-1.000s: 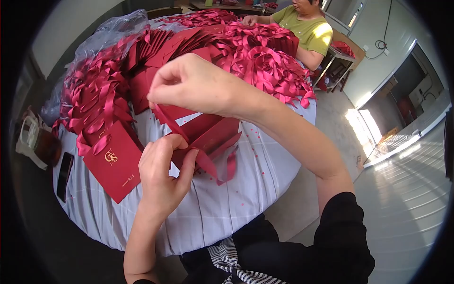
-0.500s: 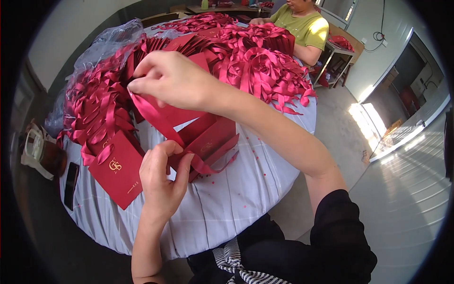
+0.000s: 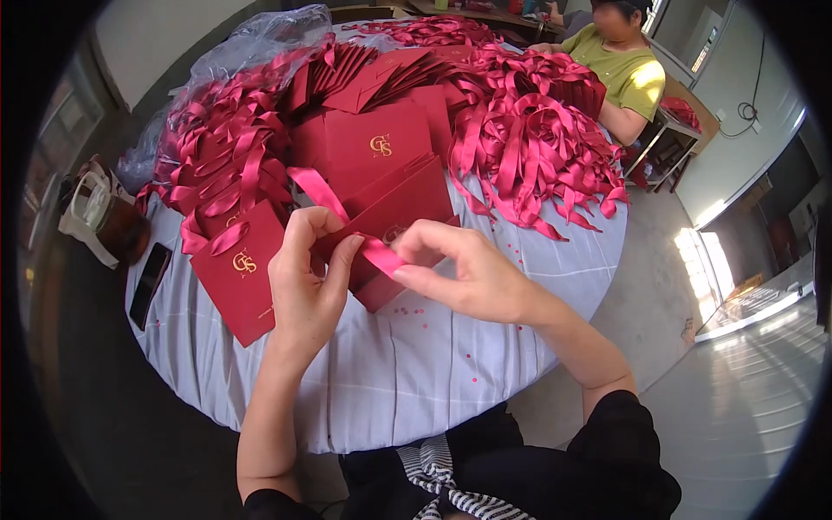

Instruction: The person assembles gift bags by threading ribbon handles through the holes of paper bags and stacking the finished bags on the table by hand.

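Note:
My left hand [image 3: 305,282] is closed, pinching a pink-red satin ribbon [image 3: 379,255] at the edge of a dark red paper gift bag [image 3: 416,192]. One end of the ribbon sticks up beyond that hand. The other stretch runs to my right hand [image 3: 472,276], whose thumb and fingers are closed on it. The bag lies tilted before me, partly hidden behind both hands. Just left of my left hand, a finished-looking red bag [image 3: 240,282] with a gold emblem lies flat under its ribbon handle.
Ribboned bags [image 3: 221,173] are heaped at the left, beside clear plastic wrap [image 3: 260,43]. More flat red bags [image 3: 381,134] lie ahead, and a ribbon pile [image 3: 537,130] sits right. A phone [image 3: 150,286] rests at the left edge. Across the table sits a person in a green shirt [image 3: 620,65].
My right hand has come down from the upper left to the right of my left hand, drawing ribbon across the bag's front. My left hand keeps its pinch. The view has shifted.

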`<state>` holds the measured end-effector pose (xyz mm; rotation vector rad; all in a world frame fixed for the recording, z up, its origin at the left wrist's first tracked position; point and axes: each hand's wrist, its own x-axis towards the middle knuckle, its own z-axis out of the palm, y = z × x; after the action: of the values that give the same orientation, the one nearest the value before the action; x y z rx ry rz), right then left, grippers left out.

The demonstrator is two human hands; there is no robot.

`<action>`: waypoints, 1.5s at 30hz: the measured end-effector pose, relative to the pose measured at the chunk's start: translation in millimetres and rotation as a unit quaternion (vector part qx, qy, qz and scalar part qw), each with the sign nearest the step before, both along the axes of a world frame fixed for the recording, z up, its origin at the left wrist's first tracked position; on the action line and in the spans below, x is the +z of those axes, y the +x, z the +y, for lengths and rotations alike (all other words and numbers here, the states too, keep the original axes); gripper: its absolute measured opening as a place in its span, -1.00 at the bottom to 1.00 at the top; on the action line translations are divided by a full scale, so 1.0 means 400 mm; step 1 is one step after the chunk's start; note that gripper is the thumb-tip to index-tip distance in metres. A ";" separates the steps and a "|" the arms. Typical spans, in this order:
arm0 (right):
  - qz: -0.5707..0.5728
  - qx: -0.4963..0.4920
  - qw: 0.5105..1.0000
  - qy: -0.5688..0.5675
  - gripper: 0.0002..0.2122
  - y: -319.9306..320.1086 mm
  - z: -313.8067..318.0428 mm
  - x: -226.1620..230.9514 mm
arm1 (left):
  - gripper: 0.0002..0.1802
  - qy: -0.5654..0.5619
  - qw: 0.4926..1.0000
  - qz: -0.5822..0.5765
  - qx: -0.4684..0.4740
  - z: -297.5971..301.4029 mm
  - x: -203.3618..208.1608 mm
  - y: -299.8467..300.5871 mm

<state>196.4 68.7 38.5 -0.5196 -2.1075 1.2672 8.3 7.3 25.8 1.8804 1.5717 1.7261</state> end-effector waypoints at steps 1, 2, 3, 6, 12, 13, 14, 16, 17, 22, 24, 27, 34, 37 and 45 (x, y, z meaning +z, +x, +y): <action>-0.005 0.041 0.994 -0.105 -0.85 0.018 -0.002 0.011 | -0.77 -0.001 1.000 0.001 0.000 -0.001 0.002 -0.002; -0.011 0.080 0.975 -0.209 -0.85 0.035 -0.004 0.021 | -0.77 -0.006 1.000 0.003 0.002 -0.001 0.004 -0.005; -0.037 0.088 0.960 -0.265 -0.86 0.056 -0.012 0.031 | -0.77 -0.012 1.000 0.005 0.004 -0.002 0.007 -0.008; -0.096 0.041 0.971 -0.216 -0.84 0.123 -0.010 0.032 | -0.78 -0.009 1.000 0.024 -0.009 -0.002 0.012 -0.018; -0.071 0.007 0.981 -0.183 -0.87 0.245 0.006 -0.011 | -0.76 0.007 0.999 0.040 -0.028 0.009 0.017 -0.003; -0.069 0.005 0.981 -0.183 -0.87 0.252 0.000 -0.013 | -0.75 0.021 0.997 0.064 -0.027 0.013 0.017 -0.003; -0.083 -0.014 0.986 -0.141 -0.87 0.258 -0.008 -0.015 | -0.73 0.035 0.995 0.088 -0.025 0.015 0.019 -0.004; -0.097 -0.036 0.990 -0.098 -0.87 0.266 -0.026 -0.015 | -0.72 0.017 0.995 0.088 -0.032 0.012 0.026 -0.006; -0.104 -0.058 0.991 -0.066 -0.87 0.270 -0.037 -0.013 | -0.71 -0.002 0.995 0.088 -0.038 0.010 0.027 -0.004; -0.104 -0.112 0.988 0.009 -0.95 0.291 -0.080 -0.018 | -0.74 -0.014 0.996 0.085 -0.023 0.006 0.027 -0.001; -0.088 -0.132 0.987 0.011 -0.95 0.294 -0.096 -0.018 | -0.76 -0.027 0.997 0.074 -0.019 0.001 0.029 0.003; -0.075 -0.170 0.982 0.028 -0.94 0.307 -0.095 -0.024 | -0.80 -0.004 0.995 0.101 -0.015 -0.005 0.033 0.006; 0.127 -0.228 0.964 -0.053 -0.87 0.324 -0.073 -0.018 | -0.86 0.053 0.961 0.268 0.048 -0.011 0.099 0.045; 0.245 -0.162 0.949 -0.117 -0.87 0.325 -0.041 -0.017 | -0.84 0.038 0.946 0.321 0.013 -0.001 0.132 0.065; 0.412 0.079 0.867 -0.269 -0.86 0.173 -0.006 0.036 | -0.77 -0.063 0.945 0.313 -0.069 0.075 0.155 0.093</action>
<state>265.6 66.1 53.1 0.0177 -1.0876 1.7742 45.7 37.2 87.8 2.5492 1.6182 0.9799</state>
